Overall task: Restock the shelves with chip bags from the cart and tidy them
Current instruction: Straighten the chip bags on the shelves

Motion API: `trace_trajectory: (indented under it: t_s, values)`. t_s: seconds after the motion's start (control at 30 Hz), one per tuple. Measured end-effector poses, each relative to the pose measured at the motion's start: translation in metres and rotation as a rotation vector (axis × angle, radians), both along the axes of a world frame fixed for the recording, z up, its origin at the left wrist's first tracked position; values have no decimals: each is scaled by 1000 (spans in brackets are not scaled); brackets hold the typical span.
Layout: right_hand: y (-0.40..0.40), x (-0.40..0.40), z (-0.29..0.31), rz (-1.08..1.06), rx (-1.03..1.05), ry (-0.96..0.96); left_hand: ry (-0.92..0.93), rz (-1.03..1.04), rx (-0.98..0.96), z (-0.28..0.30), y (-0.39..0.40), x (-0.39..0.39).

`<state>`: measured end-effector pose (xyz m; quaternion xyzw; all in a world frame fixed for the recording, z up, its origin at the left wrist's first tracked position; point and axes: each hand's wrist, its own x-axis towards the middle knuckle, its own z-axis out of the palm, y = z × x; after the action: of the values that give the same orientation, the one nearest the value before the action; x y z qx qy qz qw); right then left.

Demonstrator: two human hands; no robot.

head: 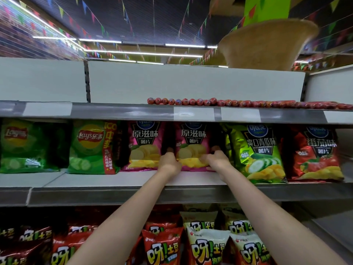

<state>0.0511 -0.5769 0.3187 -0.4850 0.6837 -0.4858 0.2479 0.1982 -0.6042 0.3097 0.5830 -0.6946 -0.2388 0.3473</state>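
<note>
A pink chip bag (193, 144) stands upright on the middle shelf (118, 178). My left hand (169, 162) grips its lower left edge, thumb behind the bag. My right hand (215, 159) grips its lower right edge, fingers across the front. A second pink bag (144, 146) stands just to its left. Beside them on the right are a green cucumber bag (256, 152) and a red tomato bag (315, 152). Two green Lay's bags (91, 148) (24, 146) stand at the left.
The upper shelf (122, 111) carries a row of small red round items (181, 101) at its front edge. The lower shelf holds several red and white chip bags (208, 245). A straw hat brim (267, 43) shows at upper right. No cart is in view.
</note>
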Motion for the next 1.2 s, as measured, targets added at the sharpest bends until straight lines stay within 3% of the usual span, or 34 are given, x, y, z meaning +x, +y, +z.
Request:
trace_trajectory:
  t_s: [0.17, 0.33, 0.43, 0.6, 0.77, 0.93, 1.07, 1.2]
  values:
    - [-2, 0, 0, -40, 51, 168, -213, -18, -32, 0, -1, -7]
    - [6, 2, 5, -51, 66, 322, -250, -77, -6, 8, 3, -7]
    - [11, 3, 10, -119, 22, 457, -249, -53, -130, 14, 13, -9]
    - [25, 2, 16, -105, -183, 509, -206, -70, -347, 27, 32, -22]
    - [48, -22, 24, -171, -271, 559, 81, -284, -200, 31, 44, -53]
    - [71, -70, 25, -179, -307, 540, 264, -360, -20, 23, 46, -91]
    - [86, -117, 24, -216, -310, 527, 222, -362, 50, 21, 49, -119]
    - [87, -157, 13, -163, -151, 458, 136, -328, 90, 20, 53, -136]
